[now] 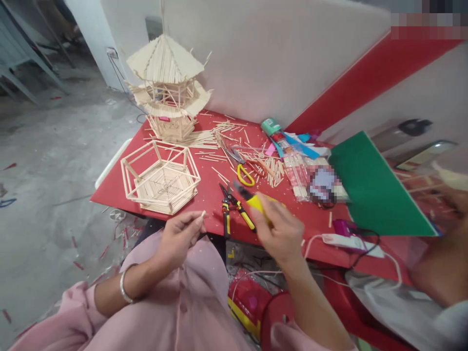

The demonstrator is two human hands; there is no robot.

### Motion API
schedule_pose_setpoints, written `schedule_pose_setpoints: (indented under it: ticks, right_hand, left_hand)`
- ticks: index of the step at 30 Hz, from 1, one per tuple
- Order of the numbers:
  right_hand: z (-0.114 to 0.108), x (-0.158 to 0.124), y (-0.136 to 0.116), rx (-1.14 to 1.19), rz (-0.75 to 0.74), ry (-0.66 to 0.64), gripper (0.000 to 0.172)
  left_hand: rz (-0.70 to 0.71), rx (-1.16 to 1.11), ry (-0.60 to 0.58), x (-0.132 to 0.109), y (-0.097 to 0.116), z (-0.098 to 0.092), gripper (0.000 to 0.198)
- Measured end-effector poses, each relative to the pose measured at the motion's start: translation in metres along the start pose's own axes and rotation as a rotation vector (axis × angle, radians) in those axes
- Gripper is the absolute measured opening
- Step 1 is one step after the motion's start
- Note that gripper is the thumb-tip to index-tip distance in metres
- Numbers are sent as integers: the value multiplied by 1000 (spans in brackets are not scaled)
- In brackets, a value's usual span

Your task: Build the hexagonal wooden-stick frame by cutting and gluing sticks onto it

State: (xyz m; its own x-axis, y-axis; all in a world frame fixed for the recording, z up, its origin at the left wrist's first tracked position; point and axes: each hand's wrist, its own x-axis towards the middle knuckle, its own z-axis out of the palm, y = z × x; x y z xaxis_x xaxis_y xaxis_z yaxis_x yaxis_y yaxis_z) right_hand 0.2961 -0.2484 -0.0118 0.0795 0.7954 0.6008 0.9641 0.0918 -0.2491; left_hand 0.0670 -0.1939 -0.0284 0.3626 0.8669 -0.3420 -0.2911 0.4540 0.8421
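My left hand (181, 234) is closed in a pinch on a short thin wooden stick (202, 213), at the near edge of the red table (120, 170). My right hand (280, 229) is wrapped round a yellow tool with a black tip (252, 197), which is blurred by motion. Between the hands lie yellow-handled pliers (234, 209). A hexagonal stick frame (161, 178) stands just beyond my left hand. A tall stick-built pagoda (168, 87) stands at the table's far corner.
Loose sticks (219, 134) and yellow-handled scissors (241, 168) litter the middle. A green sheet (373, 190), a green-capped bottle (272, 129) and packets lie to the right. A white power strip (351, 242) sits at the near edge. Another person's arm (442, 263) is at far right.
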Motion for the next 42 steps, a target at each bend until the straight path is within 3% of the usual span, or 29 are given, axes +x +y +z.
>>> schedule_pose_setpoints:
  ticks: [3, 6, 9, 12, 15, 17, 20, 24, 27, 30, 34, 37, 40, 42]
  right_hand:
    - [20, -1, -16, 102, -39, -123, 37]
    - [55, 15, -7, -111, 162, -184, 40]
    - [95, 50, 20, -306, 283, -431, 41]
    - [117, 82, 32, -328, 298, -505, 38]
    - [110, 90, 9, -221, 257, -391, 40]
    - [90, 80, -26, 118, 264, -233, 39]
    - [59, 59, -90, 754, 261, -305, 37]
    - [49, 56, -147, 965, 296, -299, 23]
    - [58, 66, -154, 996, 353, -301, 21]
    - [66, 74, -145, 968, 392, -376, 23]
    - [73, 78, -136, 808, 393, -453, 29]
    - [78, 83, -132, 657, 362, -529, 36]
    - [81, 90, -129, 571, 322, -584, 38]
    - [82, 95, -128, 543, 300, -624, 40]
  left_hand:
    - [-35, -70, -16, 2, 2, 1, 33]
    - [-43, -33, -77, -3, 12, 2, 31]
    - [88, 42, -128, -10, 36, -2, 28]
    - [233, 118, -98, -12, 68, -12, 24]
    - [253, 71, -69, -6, 95, -29, 21]
    - [233, 38, -82, 3, 106, -39, 20]
    - [222, 50, -120, 16, 111, -46, 21]
    - [210, 101, -173, 28, 108, -45, 20]
    - [189, 143, -218, 33, 111, -49, 21]
    - [226, 279, -237, 42, 129, -60, 21]
    - [411, 424, 4, 64, 163, -81, 10]
    - [217, 562, -23, 80, 177, -90, 17]
    - [-1, 609, -105, 91, 178, -92, 29]
    - [-69, 573, -172, 96, 176, -92, 35]
